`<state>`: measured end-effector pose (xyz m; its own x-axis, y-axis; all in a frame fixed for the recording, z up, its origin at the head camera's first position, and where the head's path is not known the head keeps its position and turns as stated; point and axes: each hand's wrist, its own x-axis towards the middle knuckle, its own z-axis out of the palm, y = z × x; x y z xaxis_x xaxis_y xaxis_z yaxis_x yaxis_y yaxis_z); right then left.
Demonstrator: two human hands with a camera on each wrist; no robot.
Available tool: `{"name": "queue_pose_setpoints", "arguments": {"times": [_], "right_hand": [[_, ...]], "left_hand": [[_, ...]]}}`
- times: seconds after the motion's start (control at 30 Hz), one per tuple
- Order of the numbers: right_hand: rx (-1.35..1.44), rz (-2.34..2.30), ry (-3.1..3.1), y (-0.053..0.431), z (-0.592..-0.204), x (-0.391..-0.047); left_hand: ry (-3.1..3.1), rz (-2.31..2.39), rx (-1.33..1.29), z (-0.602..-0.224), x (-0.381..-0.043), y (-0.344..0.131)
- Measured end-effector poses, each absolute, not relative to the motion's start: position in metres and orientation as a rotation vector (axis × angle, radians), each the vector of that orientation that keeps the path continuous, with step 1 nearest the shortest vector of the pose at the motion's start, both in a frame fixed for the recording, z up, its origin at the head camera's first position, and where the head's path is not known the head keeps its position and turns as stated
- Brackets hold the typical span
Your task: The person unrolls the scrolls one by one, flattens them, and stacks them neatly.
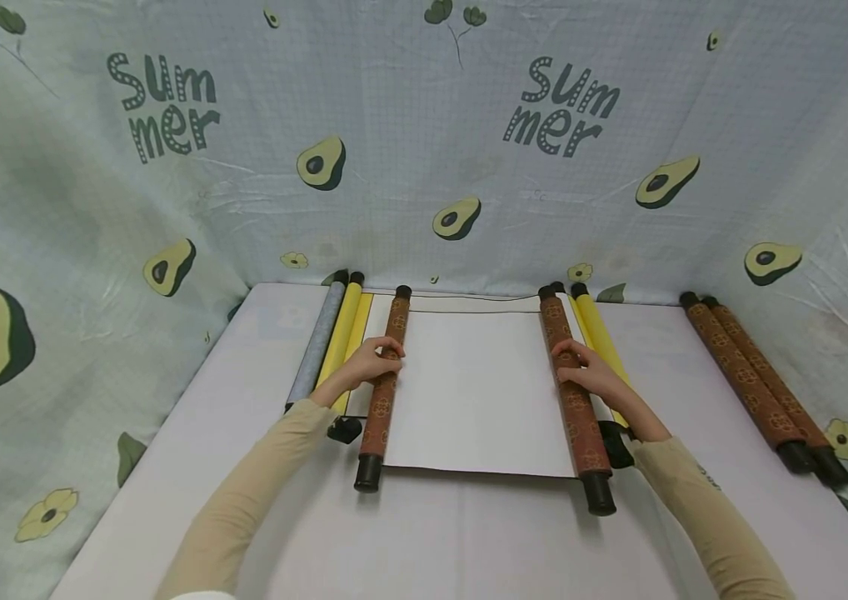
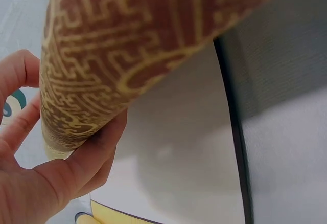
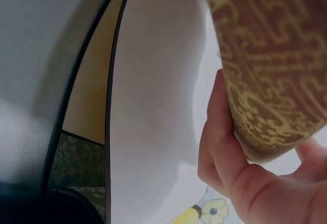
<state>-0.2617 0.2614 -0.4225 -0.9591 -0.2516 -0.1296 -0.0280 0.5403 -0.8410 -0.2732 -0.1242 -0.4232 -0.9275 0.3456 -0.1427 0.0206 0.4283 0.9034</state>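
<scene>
A partly unrolled brown scroll with gold patterning lies in the middle, its white sheet (image 1: 478,392) spread between two rolls with black end caps. My left hand (image 1: 371,362) grips the left roll (image 1: 377,421) around its middle. On the other side, my right hand (image 1: 595,377) holds the right roll (image 1: 577,408) in the same way. The left wrist view shows thumb and fingers wrapped about the patterned roll (image 2: 97,70), above white paper. In the right wrist view, fingers (image 3: 219,137) curl round the other roll (image 3: 276,81); dark-edged sheets show beneath.
Under the brown scroll lie other scrolls, with yellow rolls (image 1: 339,337) at the left and another yellow roll (image 1: 604,333) at the right. A grey roll (image 1: 316,342) lies at the far left of this stack. Two closed brown scrolls (image 1: 742,375) rest near the table's right edge.
</scene>
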Motion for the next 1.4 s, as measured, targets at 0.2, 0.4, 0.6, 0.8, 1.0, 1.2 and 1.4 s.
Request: {"name": "queue_pose_setpoints", "arguments": {"times": [0.2, 0.4, 0.6, 0.8, 1.0, 1.2, 1.4], "right_hand": [[-0.287, -1.392, 2.569, 0.261, -0.422, -0.26], [-0.297, -1.394, 2.577, 0.261, -0.421, -0.259], [-0.295, -1.375, 2.565, 0.261, -0.414, -0.256], [-0.419, -1.356, 2.608, 0.267, -0.416, -0.256], [-0.334, -1.316, 2.596, 0.271, -0.417, -0.26], [-0.237, -1.322, 2.56, 0.273, -0.414, -0.26], [-0.244, -1.344, 2.546, 0.277, -0.415, -0.26]], "left_hand": [[2.416, 1.501, 0.297, -0.426, -0.275, -0.124], [2.428, 1.549, 0.321, -0.445, -0.286, -0.129], [2.4, 1.521, 0.215, -0.422, -0.27, -0.123], [2.376, 1.544, 0.196, -0.423, -0.272, -0.125], [2.353, 1.549, 0.159, -0.423, -0.275, -0.128], [2.363, 1.536, 0.199, -0.422, -0.276, -0.132], [2.362, 1.546, 0.24, -0.422, -0.277, -0.136]]}}
